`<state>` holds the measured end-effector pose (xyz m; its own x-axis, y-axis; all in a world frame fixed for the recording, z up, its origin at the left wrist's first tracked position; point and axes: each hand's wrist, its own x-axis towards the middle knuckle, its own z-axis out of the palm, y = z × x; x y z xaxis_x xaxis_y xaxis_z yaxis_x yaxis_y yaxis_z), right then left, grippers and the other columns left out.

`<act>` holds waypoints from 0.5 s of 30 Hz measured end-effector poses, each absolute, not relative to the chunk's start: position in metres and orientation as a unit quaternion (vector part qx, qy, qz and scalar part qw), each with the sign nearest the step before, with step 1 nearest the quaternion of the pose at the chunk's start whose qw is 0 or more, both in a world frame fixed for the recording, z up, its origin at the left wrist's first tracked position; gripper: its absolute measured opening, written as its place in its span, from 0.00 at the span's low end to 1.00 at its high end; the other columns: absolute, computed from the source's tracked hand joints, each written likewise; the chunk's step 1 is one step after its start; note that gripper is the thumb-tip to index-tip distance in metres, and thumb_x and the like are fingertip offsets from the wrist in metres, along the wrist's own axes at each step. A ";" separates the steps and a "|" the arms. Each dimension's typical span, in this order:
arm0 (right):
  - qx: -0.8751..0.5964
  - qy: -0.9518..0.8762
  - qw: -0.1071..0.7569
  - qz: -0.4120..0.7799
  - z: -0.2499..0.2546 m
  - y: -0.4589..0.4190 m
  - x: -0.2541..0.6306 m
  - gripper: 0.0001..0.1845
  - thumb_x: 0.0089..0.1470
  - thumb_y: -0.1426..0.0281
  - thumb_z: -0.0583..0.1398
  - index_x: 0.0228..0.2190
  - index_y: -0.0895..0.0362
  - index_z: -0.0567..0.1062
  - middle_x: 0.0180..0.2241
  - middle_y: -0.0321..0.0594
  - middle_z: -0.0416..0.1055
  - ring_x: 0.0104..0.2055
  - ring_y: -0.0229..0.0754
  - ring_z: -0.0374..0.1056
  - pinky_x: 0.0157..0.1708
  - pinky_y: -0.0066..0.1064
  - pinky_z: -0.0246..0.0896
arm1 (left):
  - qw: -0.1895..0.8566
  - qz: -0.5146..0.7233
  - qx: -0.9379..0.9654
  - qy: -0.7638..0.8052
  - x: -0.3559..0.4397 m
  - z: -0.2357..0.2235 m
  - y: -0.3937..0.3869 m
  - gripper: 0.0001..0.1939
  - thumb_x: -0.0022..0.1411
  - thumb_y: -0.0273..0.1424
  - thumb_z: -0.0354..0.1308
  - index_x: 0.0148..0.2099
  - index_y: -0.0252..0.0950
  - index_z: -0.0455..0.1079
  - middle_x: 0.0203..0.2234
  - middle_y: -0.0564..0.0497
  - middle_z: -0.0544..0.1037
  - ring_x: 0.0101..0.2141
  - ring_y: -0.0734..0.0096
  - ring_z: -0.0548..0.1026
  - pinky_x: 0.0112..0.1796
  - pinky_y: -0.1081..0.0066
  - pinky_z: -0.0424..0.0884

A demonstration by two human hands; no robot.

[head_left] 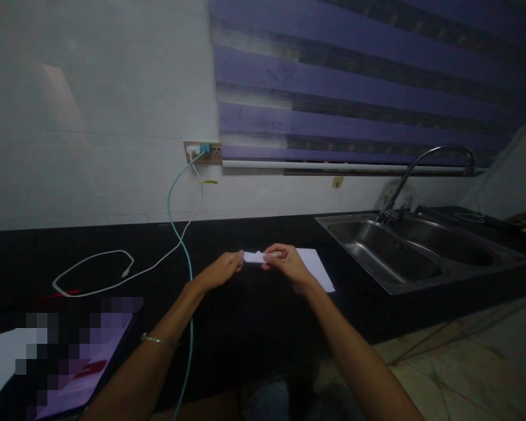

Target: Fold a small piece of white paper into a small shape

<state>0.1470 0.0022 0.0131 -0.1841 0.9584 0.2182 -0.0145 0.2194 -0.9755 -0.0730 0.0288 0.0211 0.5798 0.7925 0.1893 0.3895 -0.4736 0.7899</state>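
My left hand (222,270) and my right hand (286,263) are held together above the black counter (254,316), both pinched on a small folded strip of white paper (255,256) stretched between them. A thin metal bracelet circles my left wrist. Just behind and to the right of my right hand a flat white sheet of paper (318,266) lies on the counter, partly hidden by that hand.
A double steel sink (403,251) with a curved tap (425,169) sits at the right. A white cable (96,275) and a teal cable (182,234) run from a wall socket (203,152). A blurred tablet-like thing (70,351) lies at lower left. Purple striped blinds hang above.
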 end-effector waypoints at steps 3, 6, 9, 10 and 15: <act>-0.405 -0.607 0.499 0.468 0.014 0.001 0.148 0.17 0.45 0.59 0.67 0.33 0.59 0.75 0.24 0.40 0.76 0.27 0.40 0.74 0.31 0.31 0.67 | 0.342 0.292 0.813 0.370 -0.074 0.025 0.027 0.26 0.67 0.47 0.37 0.26 0.36 0.60 0.20 0.55 0.63 0.23 0.73 0.60 0.27 0.73 0.57; -0.413 -0.613 0.492 0.460 0.014 0.000 0.147 0.17 0.45 0.58 0.66 0.32 0.59 0.75 0.24 0.41 0.76 0.27 0.40 0.74 0.31 0.32 0.67 | 0.319 0.310 0.817 0.366 -0.072 0.028 0.024 0.23 0.66 0.46 0.40 0.27 0.35 0.62 0.22 0.54 0.66 0.25 0.72 0.62 0.28 0.73 0.59; -0.410 -0.610 0.491 0.467 0.015 -0.001 0.145 0.18 0.45 0.58 0.66 0.31 0.60 0.75 0.23 0.41 0.76 0.26 0.40 0.74 0.31 0.32 0.67 | 0.311 0.310 0.820 0.368 -0.070 0.026 0.024 0.23 0.66 0.45 0.41 0.27 0.35 0.62 0.21 0.54 0.66 0.24 0.72 0.61 0.26 0.73 0.58; -0.409 -0.607 0.494 0.470 0.015 -0.001 0.145 0.18 0.45 0.58 0.67 0.31 0.60 0.76 0.23 0.41 0.76 0.26 0.40 0.74 0.31 0.32 0.68 | 0.313 0.307 0.819 0.371 -0.070 0.025 0.025 0.23 0.66 0.45 0.40 0.26 0.35 0.62 0.20 0.54 0.65 0.24 0.73 0.61 0.26 0.74 0.57; -0.424 -0.569 0.511 0.486 0.015 -0.001 0.144 0.20 0.42 0.58 0.68 0.32 0.62 0.77 0.25 0.43 0.77 0.26 0.40 0.73 0.30 0.31 0.69 | 0.324 0.315 0.810 0.375 -0.071 0.022 0.026 0.24 0.66 0.45 0.40 0.26 0.35 0.61 0.20 0.55 0.64 0.22 0.74 0.61 0.25 0.74 0.56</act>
<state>0.1440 -0.0014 0.0147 -0.1186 0.9783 0.1701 -0.0145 0.1696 -0.9854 -0.0711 0.0262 0.0223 0.5204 0.8112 0.2666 0.4034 -0.5088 0.7605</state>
